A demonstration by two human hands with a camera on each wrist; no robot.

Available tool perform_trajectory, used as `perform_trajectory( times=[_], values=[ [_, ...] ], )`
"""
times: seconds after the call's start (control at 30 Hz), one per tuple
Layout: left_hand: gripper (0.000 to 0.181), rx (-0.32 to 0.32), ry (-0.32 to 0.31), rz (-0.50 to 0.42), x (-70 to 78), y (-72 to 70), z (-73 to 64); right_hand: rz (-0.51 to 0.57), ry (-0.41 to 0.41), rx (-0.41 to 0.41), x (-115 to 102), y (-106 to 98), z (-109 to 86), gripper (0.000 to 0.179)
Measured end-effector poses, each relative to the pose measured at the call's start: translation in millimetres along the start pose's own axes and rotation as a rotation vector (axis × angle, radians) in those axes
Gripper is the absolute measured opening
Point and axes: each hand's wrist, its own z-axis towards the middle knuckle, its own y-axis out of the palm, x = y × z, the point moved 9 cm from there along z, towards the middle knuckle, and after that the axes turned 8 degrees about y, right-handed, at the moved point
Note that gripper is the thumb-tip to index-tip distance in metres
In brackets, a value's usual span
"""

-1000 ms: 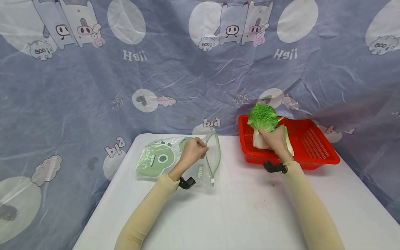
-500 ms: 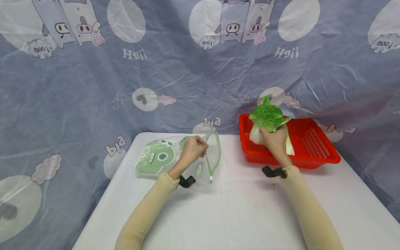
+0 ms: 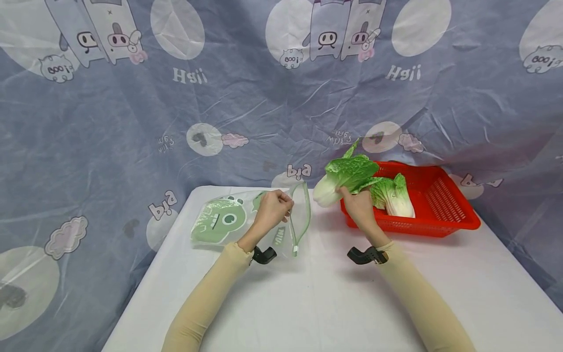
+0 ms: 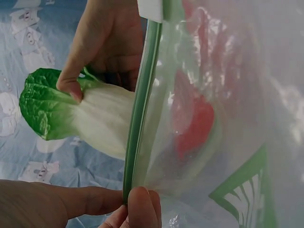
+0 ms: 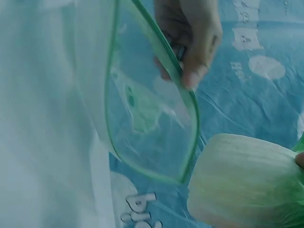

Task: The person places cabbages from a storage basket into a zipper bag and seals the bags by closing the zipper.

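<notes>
My left hand (image 3: pixel 272 210) pinches the green zip edge of a clear zip-lock bag (image 3: pixel 220 225) with a green monster print. The bag lies on its side, its mouth spread apart toward the right, as the right wrist view shows. My right hand (image 3: pixel 361 209) grips a napa cabbage (image 3: pixel 327 189) around its leafy part, thumb on the near side. The white base of the cabbage points left, close to the bag's mouth. In the left wrist view the cabbage (image 4: pixel 104 118) overlaps the zip edge (image 4: pixel 142 109), with its green leaves away from the bag.
A red plastic basket (image 3: pixel 457 225) stands at the back right of the white table (image 3: pixel 330 303). Another napa cabbage (image 3: pixel 399 201) lies in its left part. A patterned blue-grey cloth (image 3: pixel 246 112) hangs close behind the table.
My right hand has lifted the napa cabbage out of the basket and carried it left toward the bag, tipping its base leftward. The left hand and bag have stayed nearly still.
</notes>
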Motion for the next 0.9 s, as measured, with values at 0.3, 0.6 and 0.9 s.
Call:
perform_trajectory(
  times=[0.3,0.6,0.9],
  values=[
    [0.008,0.038,0.046,0.027,6.8,-2.2,-0.1,0.0,-0.021,-0.207,12.1,52.7,-22.6,0.063],
    [0.006,0.044,0.052,0.017,6.1,1.0,-0.1,0.037,-0.018,-0.408,28.0,83.6,-36.9,0.073],
    [0.006,0.027,0.066,0.018,6.8,3.1,-0.5,0.173,0.066,-0.583,39.8,96.8,-43.4,0.04]
  ],
)
